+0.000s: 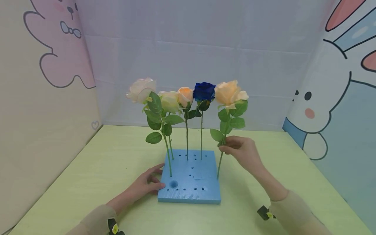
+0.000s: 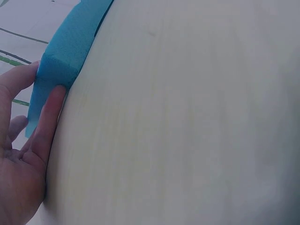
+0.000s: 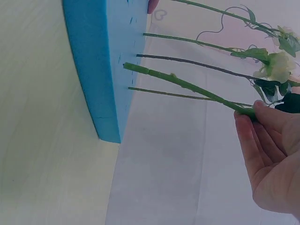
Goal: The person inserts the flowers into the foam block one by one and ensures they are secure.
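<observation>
My right hand [image 1: 242,151] pinches the green stem of a peach rose [image 1: 229,93] between thumb and fingers, just under its leaves. The stem's bare lower end [image 3: 126,66] shows beside the right part of the blue foam block [image 1: 205,195]; whether it touches is unclear. My left hand [image 1: 145,184] rests against the block's left edge, thumb and fingers spread along it. Four-sided and flat, the block has several holes on top. Standing in it are a pale pink rose [image 1: 142,89], a cream-green rose [image 1: 169,101], a small peach rose [image 1: 185,96] and a dark blue rose [image 1: 204,91].
The block lies on a pale yellow-green table [image 1: 117,156]. Behind it hangs a white cloth backdrop [image 1: 188,58]. Side panels carry a cartoon bear [image 1: 64,55] at left and a cartoon rabbit [image 1: 317,98] at right. One larger round hollow [image 1: 174,184] marks the block's front left.
</observation>
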`<state>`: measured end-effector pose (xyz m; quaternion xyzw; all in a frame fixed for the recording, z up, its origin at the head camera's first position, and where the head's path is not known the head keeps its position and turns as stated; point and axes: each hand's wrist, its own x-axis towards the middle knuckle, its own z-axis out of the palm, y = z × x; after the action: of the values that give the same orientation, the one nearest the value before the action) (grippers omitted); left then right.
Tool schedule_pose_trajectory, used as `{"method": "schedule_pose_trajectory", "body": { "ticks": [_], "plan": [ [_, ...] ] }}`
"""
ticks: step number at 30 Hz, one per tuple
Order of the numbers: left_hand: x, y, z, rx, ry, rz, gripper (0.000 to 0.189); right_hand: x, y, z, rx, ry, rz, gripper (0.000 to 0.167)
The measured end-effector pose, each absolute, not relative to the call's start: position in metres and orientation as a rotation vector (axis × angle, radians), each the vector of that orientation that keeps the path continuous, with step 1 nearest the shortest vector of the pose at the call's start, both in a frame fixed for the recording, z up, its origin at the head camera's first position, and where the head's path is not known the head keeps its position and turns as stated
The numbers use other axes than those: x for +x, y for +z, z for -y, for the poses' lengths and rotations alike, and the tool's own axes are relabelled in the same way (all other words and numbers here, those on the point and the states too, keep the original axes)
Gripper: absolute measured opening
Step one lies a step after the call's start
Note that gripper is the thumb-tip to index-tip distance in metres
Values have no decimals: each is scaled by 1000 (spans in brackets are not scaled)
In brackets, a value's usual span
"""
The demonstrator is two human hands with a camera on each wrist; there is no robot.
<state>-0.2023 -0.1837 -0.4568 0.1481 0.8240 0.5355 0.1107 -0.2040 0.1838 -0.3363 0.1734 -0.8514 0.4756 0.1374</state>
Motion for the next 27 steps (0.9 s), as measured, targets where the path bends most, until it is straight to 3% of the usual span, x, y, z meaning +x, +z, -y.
{"method": "schedule_pose_trajectory", "body": {
  "ticks": [10, 27],
  "plan": [
    [-203, -456, 183, 435, 1560, -2439, 82, -199, -332, -160, 533, 1208, 2487, 13],
    [-204, -458, 183, 418, 1553, -2448, 82, -201, -335, -115, 692, 1276, 2399, 7]
  ]
}}
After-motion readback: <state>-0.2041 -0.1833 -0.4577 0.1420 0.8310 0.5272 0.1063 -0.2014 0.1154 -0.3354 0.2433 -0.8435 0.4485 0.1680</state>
